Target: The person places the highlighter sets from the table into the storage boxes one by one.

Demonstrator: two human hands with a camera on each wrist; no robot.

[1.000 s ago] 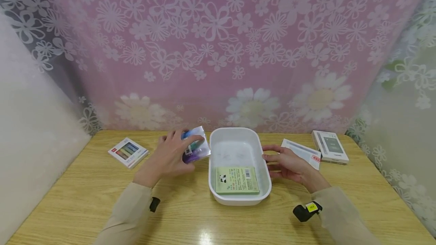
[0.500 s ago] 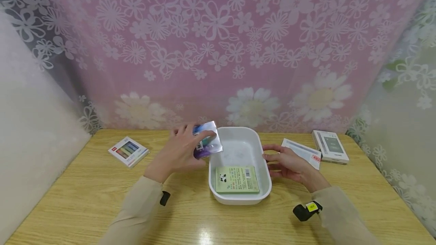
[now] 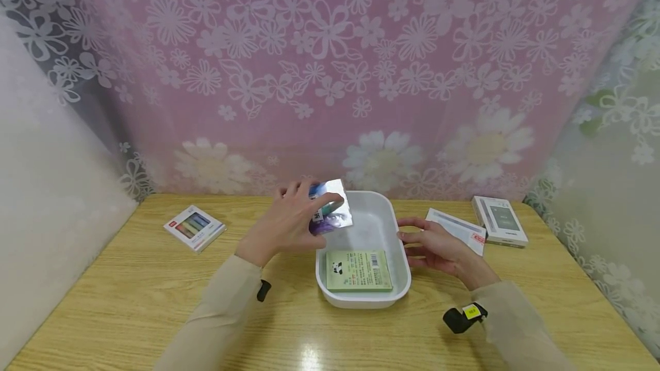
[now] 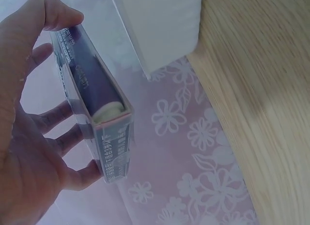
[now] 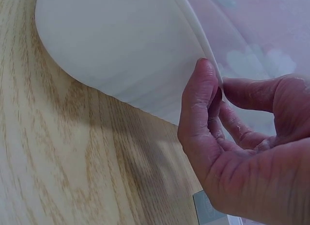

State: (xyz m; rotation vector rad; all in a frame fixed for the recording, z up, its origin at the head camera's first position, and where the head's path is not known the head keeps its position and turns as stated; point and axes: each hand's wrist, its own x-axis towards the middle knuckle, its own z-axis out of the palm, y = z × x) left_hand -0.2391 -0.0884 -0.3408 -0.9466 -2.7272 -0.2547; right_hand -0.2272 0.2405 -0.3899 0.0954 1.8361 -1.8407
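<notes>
My left hand (image 3: pixel 291 219) grips a clear-sided box (image 3: pixel 332 222) by its edges, thumb on one side and fingers on the other. Blue, green and purple show through it. The left wrist view shows dark purple contents with a white end inside the box (image 4: pixel 94 84). The box is tilted above the left rim of a white plastic basin (image 3: pixel 363 304). A flat green box with a panda print (image 3: pixel 358 271) lies in the basin's near end. My right hand (image 3: pixel 438 248) rests its fingertips against the basin's right side; the right wrist view shows them at the basin's edge (image 5: pixel 121 55).
A white box with a window of coloured sticks (image 3: pixel 195 228) lies on the wooden table (image 3: pixel 258 336) at left. Right of the basin, a flat white box (image 3: pixel 456 228), partly behind my right hand, and a thicker white box (image 3: pixel 500 222) lie near the back edge. A floral curtain (image 3: pixel 330 73) hangs behind.
My left hand has carried the clear-sided box rightward and slightly upward, from beside the basin to over its left rim. My right hand and the basin have stayed in place.
</notes>
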